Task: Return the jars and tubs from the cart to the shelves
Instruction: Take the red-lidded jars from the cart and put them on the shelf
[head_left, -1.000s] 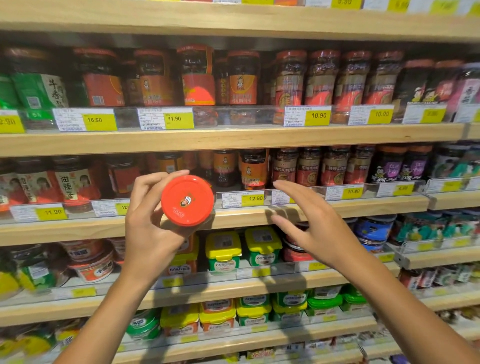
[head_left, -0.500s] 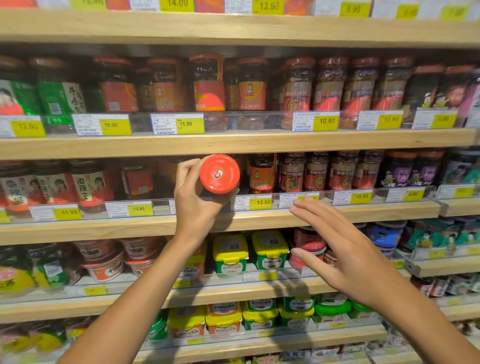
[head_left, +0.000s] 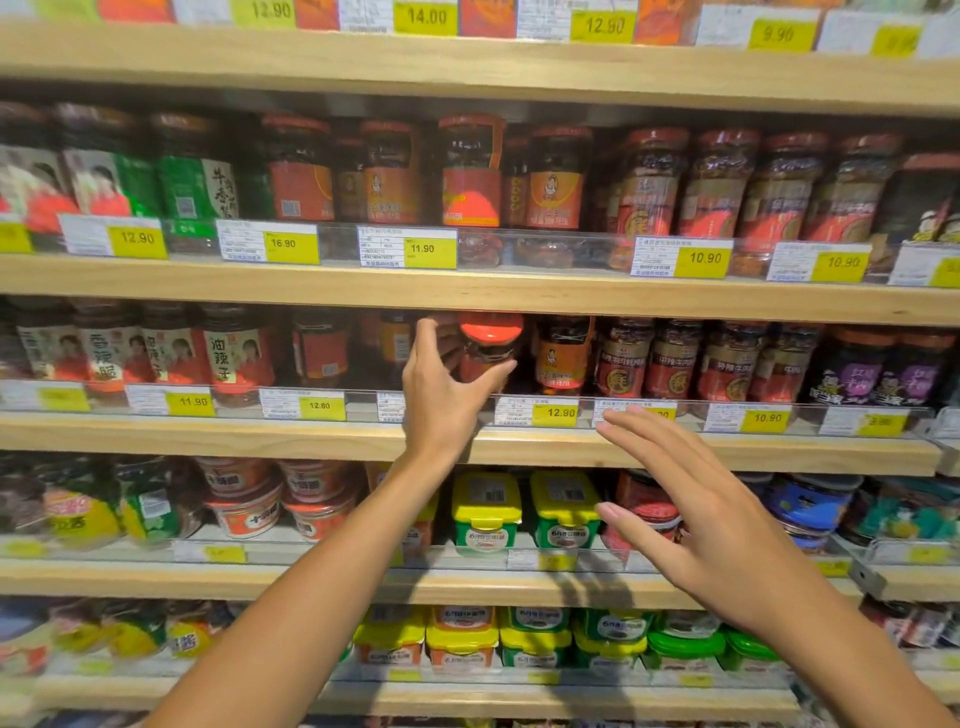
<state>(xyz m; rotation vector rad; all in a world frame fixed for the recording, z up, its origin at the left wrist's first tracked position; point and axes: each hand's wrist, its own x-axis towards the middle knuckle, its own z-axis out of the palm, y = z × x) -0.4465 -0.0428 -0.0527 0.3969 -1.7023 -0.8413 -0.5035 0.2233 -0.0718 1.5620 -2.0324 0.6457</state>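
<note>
The left hand (head_left: 441, 400) has its grip curled round a red-lidded jar (head_left: 489, 347), thumb at the jar's 5 o'clock and fingers at its 9 o'clock, the jar upright on the second wooden shelf (head_left: 675, 449) among dark sauce jars, just at 9 o'clock of an orange-labelled jar (head_left: 563, 358) and above the 12.90 price tag (head_left: 537, 413). The right hand (head_left: 706, 525) hangs in front of the shelves at about 4 o'clock from the jar, its grip wide open, fingers straight and spread, holding nothing. Yellow-lidded tubs (head_left: 485, 512) sit on the shelf below.
</note>
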